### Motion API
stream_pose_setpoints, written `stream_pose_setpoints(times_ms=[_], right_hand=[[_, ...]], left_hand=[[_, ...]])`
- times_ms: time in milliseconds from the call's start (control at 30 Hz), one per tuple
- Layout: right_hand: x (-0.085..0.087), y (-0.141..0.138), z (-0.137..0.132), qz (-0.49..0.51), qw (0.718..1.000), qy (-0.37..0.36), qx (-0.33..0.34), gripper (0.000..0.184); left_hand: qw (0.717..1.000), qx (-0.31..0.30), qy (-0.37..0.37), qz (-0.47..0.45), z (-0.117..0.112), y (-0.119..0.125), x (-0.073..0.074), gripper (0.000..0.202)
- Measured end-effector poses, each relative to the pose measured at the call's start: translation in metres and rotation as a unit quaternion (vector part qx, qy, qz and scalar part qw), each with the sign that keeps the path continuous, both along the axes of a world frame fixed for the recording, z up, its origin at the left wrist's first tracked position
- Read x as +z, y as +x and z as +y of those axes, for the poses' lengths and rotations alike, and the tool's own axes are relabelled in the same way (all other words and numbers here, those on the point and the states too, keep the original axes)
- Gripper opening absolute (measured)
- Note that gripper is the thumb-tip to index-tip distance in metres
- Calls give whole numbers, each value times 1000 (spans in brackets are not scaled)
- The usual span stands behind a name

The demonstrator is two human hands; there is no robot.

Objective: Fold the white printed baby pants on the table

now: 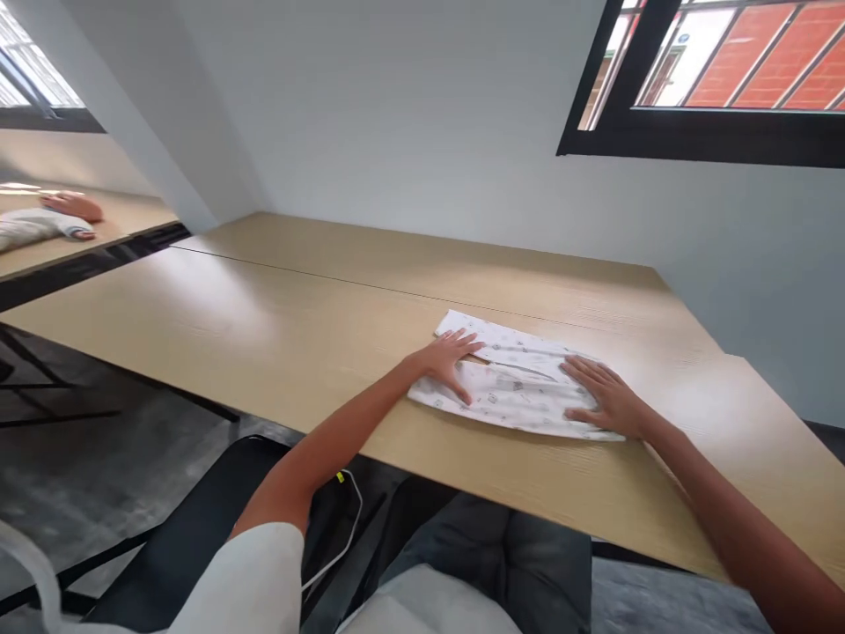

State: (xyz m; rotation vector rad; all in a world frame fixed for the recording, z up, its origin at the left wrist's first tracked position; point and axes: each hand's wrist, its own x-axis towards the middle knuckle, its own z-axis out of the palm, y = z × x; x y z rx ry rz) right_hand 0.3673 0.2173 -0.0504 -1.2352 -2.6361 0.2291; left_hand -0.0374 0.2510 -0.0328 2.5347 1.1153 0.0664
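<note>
A pair of small white trousers [521,387] with a scattered print lies flat on the wooden table in front of me. Its two legs point left, with a narrow gap between them where some wood shows. My left hand [449,361] rests on the leg ends, palm down, fingers spread. On the waist end, at the right, my right hand [607,396] lies flat with its fingers stretched out. Both hands touch the cloth from above and grip nothing.
The light wooden table [317,326] has a seam along its length and stands near a grey wall. A black chair [198,519] is at the lower left, with a white cable [356,511] beside it. Another person's hand [72,207] rests on a farther table.
</note>
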Motion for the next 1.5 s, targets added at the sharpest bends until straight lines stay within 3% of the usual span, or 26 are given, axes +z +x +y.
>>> stream_pose_setpoints(times_ms=[133, 200, 400, 567, 700, 767, 933, 967, 1033, 1133, 1200, 1267, 1333, 1367, 1400, 1467, 1500], right_hand=[[6, 8, 13, -29, 999, -30, -13, 95], [13, 7, 11, -15, 999, -37, -15, 97], [15, 16, 6, 87, 996, 4, -15, 47], [16, 27, 10, 146, 989, -30, -14, 35], [29, 25, 4, 179, 981, -46, -53, 33], [42, 23, -4, 235, 965, -91, -74, 33], [71, 21, -20, 393, 881, -245, -100, 40], [71, 21, -20, 384, 880, -257, -111, 43], [65, 21, -17, 320, 905, -248, -134, 44], [46, 22, -8, 217, 951, -146, -168, 42], [37, 23, -4, 200, 962, -84, -169, 42], [38, 24, -5, 185, 966, -83, -157, 40], [48, 24, -10, 152, 967, -158, -131, 39], [55, 23, -14, 133, 957, -237, -99, 39], [62, 21, -19, 115, 932, -341, -51, 39], [72, 12, -27, 98, 831, -544, 62, 40], [74, 5, -31, 103, 789, -597, 105, 41]], left_hand=[[996, 25, -21, 80, -1, -18, 7, 154], [995, 36, -15, 91, 1, -21, 10, 151], [999, 45, 30, 4, 9, -24, 12, 90], [998, 32, 46, -31, 8, -21, 8, 43], [995, -4, 95, -32, 2, -11, 11, 31], [996, 11, 61, -63, -1, -10, 22, 31], [966, 104, -91, -216, -10, -28, 54, 38], [963, 115, -111, -215, -9, -31, 55, 39], [970, 121, -106, -183, -5, -33, 50, 36], [983, 106, 31, -149, -1, -25, 34, 30], [979, 90, 92, -157, -4, -12, 27, 27], [983, 68, 52, -161, -12, 4, 24, 26], [989, 49, -11, -139, -23, 18, 24, 30], [991, 46, -15, -121, -28, 23, 24, 34], [994, 46, -1, -100, -33, 28, 24, 40], [997, 32, 39, -62, -41, 36, 21, 57], [998, 13, 45, -43, -44, 40, 18, 68]])
